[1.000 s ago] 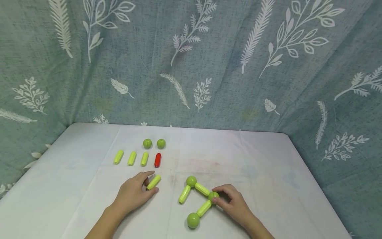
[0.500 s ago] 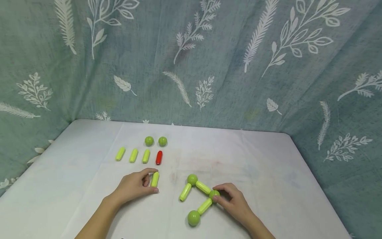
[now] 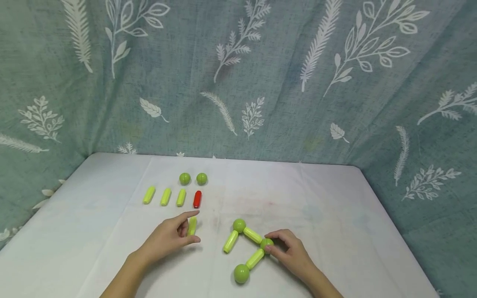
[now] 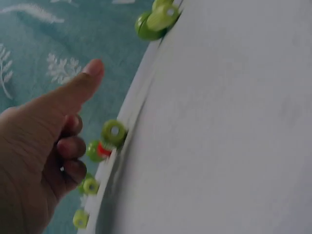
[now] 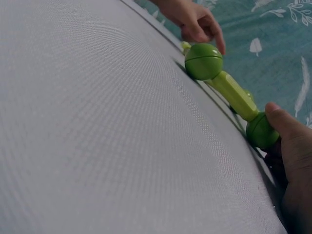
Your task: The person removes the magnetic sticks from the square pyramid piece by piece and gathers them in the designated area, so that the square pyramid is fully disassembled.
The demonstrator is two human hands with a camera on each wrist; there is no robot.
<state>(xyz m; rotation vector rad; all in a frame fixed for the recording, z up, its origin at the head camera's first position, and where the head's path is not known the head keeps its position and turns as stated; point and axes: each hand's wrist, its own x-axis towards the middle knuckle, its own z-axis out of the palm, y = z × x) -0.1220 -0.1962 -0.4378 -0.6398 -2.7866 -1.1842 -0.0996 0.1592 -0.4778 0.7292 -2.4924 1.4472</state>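
Observation:
A yellow-green stick [image 3: 192,226] lies on the table between the thumb and index finger of my left hand [image 3: 167,238]. In the left wrist view, a round metal disc shows in the end of this stick [image 4: 113,131], and the thumb is apart from it. My right hand [image 3: 292,250] pinches a green ball [image 3: 266,245] between thumb and index finger. From that ball one stick [image 3: 255,259] runs to a larger-looking near ball [image 3: 241,274]. Another stick [image 3: 253,235] runs to a far ball [image 3: 239,225], where a third stick [image 3: 230,242] hangs off, its near end free.
At the back left, several yellow-green sticks [image 3: 165,197] and one red stick [image 3: 197,199] lie in a row. Two green balls [image 3: 184,179] sit behind them. A leaf-patterned cloth [image 3: 283,82] hangs beyond the white table [image 3: 316,198].
The stick by my left hand has turned from slanted to pointing nearly straight away from me. Left index finger and thumb have shifted slightly around it. My right hand stays on its ball.

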